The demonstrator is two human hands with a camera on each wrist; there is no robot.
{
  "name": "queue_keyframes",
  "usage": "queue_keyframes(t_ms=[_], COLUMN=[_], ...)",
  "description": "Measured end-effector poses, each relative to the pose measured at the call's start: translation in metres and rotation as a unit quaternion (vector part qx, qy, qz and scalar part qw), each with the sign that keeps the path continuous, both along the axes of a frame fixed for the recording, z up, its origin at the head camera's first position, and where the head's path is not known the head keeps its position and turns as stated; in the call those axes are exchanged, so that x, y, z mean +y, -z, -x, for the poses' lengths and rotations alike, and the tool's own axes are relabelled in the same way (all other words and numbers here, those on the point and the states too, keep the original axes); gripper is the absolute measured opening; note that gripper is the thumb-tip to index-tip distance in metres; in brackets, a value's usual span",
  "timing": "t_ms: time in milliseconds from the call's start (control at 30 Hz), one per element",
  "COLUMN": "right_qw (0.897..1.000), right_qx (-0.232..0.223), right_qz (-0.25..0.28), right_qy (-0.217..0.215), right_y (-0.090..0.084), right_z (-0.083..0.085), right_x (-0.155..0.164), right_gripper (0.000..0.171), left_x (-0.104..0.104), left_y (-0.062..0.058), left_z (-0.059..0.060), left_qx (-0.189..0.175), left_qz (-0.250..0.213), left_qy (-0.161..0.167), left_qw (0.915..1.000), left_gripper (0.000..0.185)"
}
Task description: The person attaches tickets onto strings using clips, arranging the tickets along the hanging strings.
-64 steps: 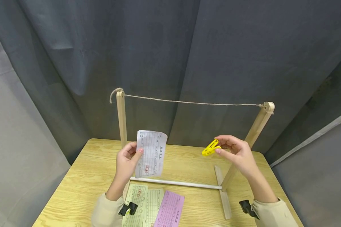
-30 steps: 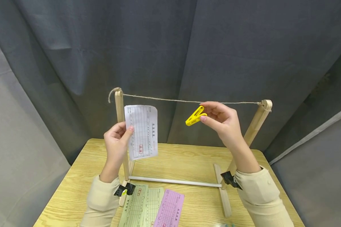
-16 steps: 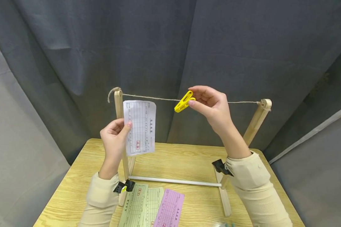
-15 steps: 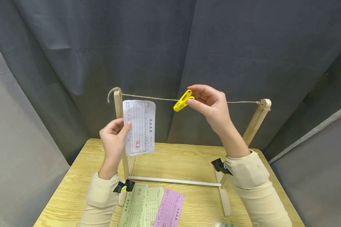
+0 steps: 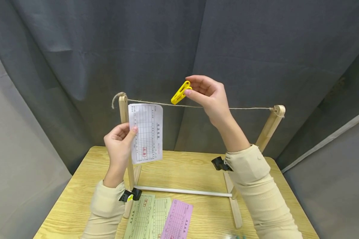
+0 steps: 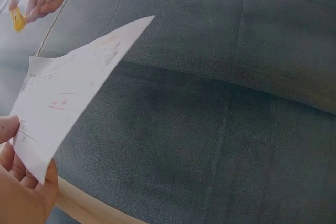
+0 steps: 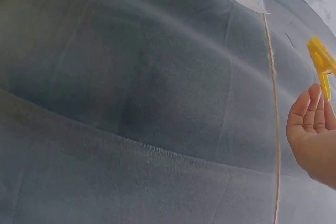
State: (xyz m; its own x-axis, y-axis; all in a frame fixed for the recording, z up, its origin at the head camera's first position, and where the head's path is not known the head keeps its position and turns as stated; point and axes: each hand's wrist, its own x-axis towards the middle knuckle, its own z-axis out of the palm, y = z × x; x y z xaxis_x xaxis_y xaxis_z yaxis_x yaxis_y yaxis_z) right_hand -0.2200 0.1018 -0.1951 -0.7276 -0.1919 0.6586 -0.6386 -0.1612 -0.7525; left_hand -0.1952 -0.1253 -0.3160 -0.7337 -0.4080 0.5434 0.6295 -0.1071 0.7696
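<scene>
My left hand pinches a white printed slip by its left edge, thumb in front. The slip hangs upright near the left post, its top edge just below the twine. To the right, my right hand pinches a yellow clothespin by its handles, the nose pointing down and left at about the height of the twine. In the right wrist view the clothespin stands apart from the twine. The left wrist view shows the slip bent, with red print on it.
A wooden frame with a left post, a right post and a white bottom bar stands on the wooden table. Green slips and a purple slip lie in front. A dark curtain hangs behind.
Both hands have risen from low over the table. The white slip has moved up and left to the twine. My right hand has carried the clothespin up and left toward the slip.
</scene>
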Motion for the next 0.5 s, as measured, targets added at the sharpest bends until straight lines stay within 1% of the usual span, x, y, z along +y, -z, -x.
queue_keyframes(t_ms=[100, 167, 300, 500], right_qw=[1.0, 1.0, 1.0, 0.998], right_qx=[-0.01, -0.014, -0.018, -0.037], right_qz=[0.0, -0.005, -0.018, -0.048], right_qy=[-0.003, -0.005, -0.008, -0.003], right_y=[-0.002, -0.004, -0.006, -0.009], right_z=[0.004, 0.006, 0.01, 0.015], right_x=[-0.007, -0.011, -0.019, -0.032], right_gripper=[0.027, 0.026, 0.026, 0.027], left_x=[0.0, 0.0, 0.0, -0.001], left_y=[0.0, 0.0, 0.0, 0.0], left_z=[0.0, -0.001, -0.001, -0.001], left_qx=[0.002, 0.003, 0.003, 0.003], left_qz=[-0.005, -0.009, -0.012, -0.007], left_qy=[0.001, 0.001, -0.001, -0.004], left_qw=[1.0, 1.0, 0.9999, 1.0], left_gripper=[0.016, 0.012, 0.01, 0.015])
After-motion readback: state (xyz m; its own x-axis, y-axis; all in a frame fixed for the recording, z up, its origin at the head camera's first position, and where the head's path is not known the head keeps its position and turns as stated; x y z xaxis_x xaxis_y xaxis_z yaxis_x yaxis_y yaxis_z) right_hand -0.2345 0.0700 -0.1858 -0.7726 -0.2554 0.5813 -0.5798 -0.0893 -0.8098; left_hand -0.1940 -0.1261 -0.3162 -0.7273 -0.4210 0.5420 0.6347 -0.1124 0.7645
